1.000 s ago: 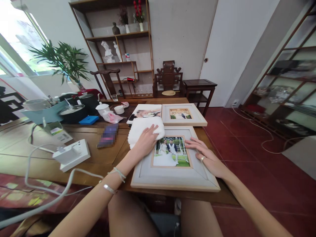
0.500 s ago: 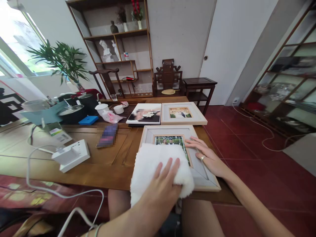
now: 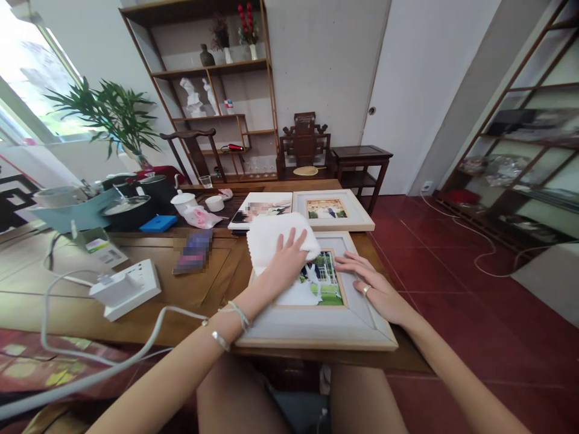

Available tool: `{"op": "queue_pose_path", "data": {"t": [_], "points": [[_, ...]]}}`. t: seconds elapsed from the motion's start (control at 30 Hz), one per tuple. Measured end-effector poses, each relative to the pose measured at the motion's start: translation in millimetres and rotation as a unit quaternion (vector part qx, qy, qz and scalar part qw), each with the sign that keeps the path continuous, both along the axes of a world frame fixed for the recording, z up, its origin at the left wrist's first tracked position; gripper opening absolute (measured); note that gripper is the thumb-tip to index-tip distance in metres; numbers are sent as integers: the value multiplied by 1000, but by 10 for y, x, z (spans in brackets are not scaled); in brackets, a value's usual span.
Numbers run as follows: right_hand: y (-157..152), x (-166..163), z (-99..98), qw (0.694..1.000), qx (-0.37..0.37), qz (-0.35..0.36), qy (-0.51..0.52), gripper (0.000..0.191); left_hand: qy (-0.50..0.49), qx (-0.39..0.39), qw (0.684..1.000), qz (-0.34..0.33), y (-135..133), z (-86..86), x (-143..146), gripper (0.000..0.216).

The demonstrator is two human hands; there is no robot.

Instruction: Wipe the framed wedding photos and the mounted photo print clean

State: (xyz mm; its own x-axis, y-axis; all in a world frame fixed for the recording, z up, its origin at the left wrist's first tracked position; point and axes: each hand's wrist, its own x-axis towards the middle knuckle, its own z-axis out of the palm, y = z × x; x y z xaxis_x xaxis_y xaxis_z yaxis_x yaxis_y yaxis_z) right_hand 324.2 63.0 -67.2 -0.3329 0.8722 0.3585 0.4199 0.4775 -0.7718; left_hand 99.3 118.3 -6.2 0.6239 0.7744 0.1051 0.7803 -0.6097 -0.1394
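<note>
A picture frame (image 3: 312,328) with a pale wide border lies flat at the table's front edge, a photo (image 3: 332,289) in its middle. On its upper left part, my left hand (image 3: 286,260) presses a fluffy white cloth (image 3: 262,238), fingers spread over the fabric. The cloth covers part of the photo and the frame's far left corner. My right hand (image 3: 377,292), a ring on one finger, rests on the frame's right border with its fingers stretched out. Behind lie a second framed photo (image 3: 362,217) and a white-edged picture panel (image 3: 253,198), side by side.
Left on the wooden table (image 3: 212,295) are a power strip (image 3: 136,292) with cables, a small open box (image 3: 106,247), a pixelated flat item (image 3: 194,250), a blue box (image 3: 158,223), a teapot (image 3: 183,202) and pots. A white cable (image 3: 156,331) runs near my left forearm.
My left hand has slid the cloth away from me and leftward across the frame, uncovering the photo's lower part. The right hand stays on the border.
</note>
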Motion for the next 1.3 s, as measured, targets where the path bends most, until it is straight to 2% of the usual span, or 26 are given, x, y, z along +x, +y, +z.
{"op": "queue_pose_path", "data": {"t": [0.1,0.27,0.37,0.43,0.57,0.73,0.8,0.93,1.0,1.1,1.3], "points": [[-6,-10,-6,1000,-5,-18,8,45,23,-32,998,-46,-299,34,25,26],[-18,-31,-16,999,9,-37,11,49,43,-66,989,-124,-1007,89,18,23],[-22,-33,-17,999,18,-36,4,48,20,-49,990,-130,-1277,42,87,26],[-20,-28,-23,999,19,-37,-4,47,8,-39,992,-117,-1318,-1,157,28],[-4,-18,-50,999,28,-30,-7,46,-3,-31,998,-53,-1082,-45,255,29],[27,-19,-74,998,58,-22,-11,45,-45,-2,999,14,-464,-42,289,28],[37,-17,-80,997,71,-15,-20,46,-71,23,997,-2,-216,-33,317,28],[43,-5,-105,996,77,-13,-31,49,-73,4,990,-120,129,-25,454,36],[40,-1,-116,997,68,-25,-37,50,-65,-18,985,-156,193,-27,532,39],[32,-5,-117,997,65,-34,-37,53,-61,-26,983,-173,172,-30,565,40],[24,-22,-85,996,75,-22,-34,59,-47,-37,986,-153,69,-52,282,39]]}}
